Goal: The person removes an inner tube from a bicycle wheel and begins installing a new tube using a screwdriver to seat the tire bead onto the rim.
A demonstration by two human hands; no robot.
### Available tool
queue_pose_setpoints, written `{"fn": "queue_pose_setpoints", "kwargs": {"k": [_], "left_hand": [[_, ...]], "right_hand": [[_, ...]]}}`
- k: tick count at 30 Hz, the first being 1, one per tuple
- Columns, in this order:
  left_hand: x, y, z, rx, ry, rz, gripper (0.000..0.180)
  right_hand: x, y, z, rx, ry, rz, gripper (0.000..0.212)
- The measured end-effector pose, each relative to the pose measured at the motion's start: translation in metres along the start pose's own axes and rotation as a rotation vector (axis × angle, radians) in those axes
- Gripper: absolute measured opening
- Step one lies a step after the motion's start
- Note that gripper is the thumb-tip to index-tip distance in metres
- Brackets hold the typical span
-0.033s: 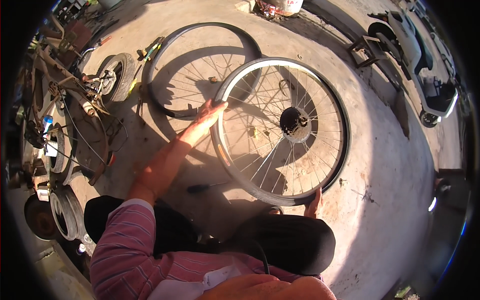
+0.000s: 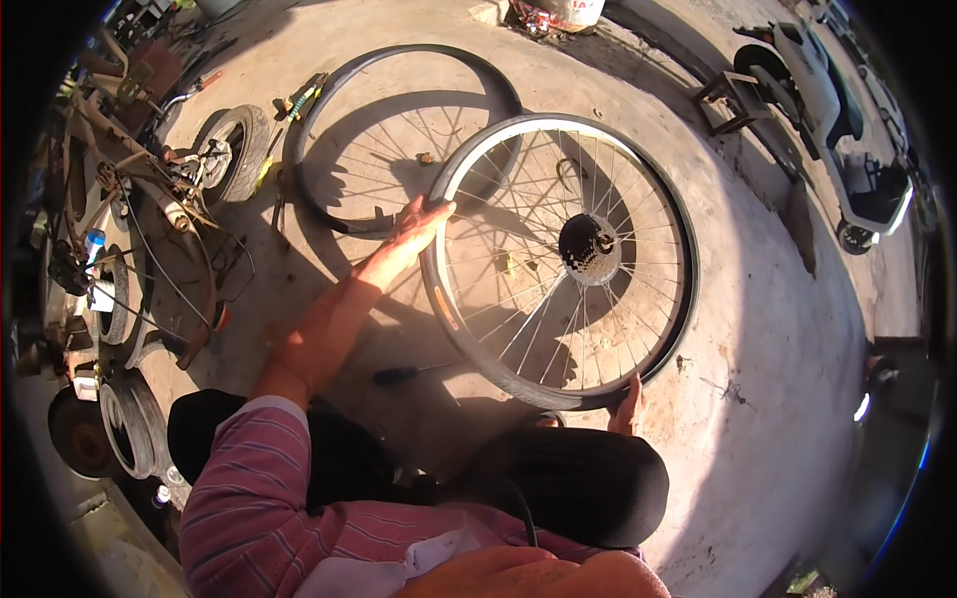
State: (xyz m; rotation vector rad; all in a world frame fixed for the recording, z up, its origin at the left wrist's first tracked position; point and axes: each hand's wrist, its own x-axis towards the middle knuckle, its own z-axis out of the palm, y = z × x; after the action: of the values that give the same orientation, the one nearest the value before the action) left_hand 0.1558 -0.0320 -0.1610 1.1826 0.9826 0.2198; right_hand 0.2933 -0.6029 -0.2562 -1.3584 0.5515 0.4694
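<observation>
A bicycle wheel (image 2: 595, 261) with a black tyre, pale rim and sprocket cassette (image 2: 578, 237) is held over the floor in front of my knees. My left hand (image 2: 419, 227) is closed on its left edge, the thumb side over the rim. At the near right edge my right hand (image 2: 626, 407) grips the tyre; some of its fingers are hidden beneath. Beyond the wheel, a black bicycle tyre (image 2: 296, 164) lies on the ground, partly overlapped by it in view. A screwdriver with a dark handle (image 2: 395, 376) rests near my left knee.
At the left stand a worn bicycle frame (image 2: 150, 194), a small wheel (image 2: 234, 154) and stacked tyres (image 2: 128, 427). Tools (image 2: 299, 100) lie at the far left. A low stool (image 2: 733, 103) and a white scooter (image 2: 847, 149) are at the far right, beside a white bucket (image 2: 573, 12).
</observation>
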Motion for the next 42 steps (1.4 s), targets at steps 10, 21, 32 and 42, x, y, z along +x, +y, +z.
{"fn": "queue_pose_setpoints", "kwargs": {"k": [10,21,32,42], "left_hand": [[0.033,-0.024,-0.018,-0.134,-0.036,0.051,0.058],[0.026,-0.033,-0.019,-0.085,0.06,0.002,0.045],[0.047,-0.052,-0.034,-0.087,0.032,0.084,0.084],[0.01,-0.031,-0.012,-0.014,0.093,0.002,0.053]], "right_hand": [[0.023,-0.035,0.031,-0.22,-0.012,-0.119,0.041],[-0.01,-0.001,0.028,-0.072,-0.083,-0.047,0.046],[0.055,-0.063,0.048,-0.368,0.101,-0.147,0.052],[-0.004,-0.041,0.047,-0.188,0.053,-0.033,0.044]]}}
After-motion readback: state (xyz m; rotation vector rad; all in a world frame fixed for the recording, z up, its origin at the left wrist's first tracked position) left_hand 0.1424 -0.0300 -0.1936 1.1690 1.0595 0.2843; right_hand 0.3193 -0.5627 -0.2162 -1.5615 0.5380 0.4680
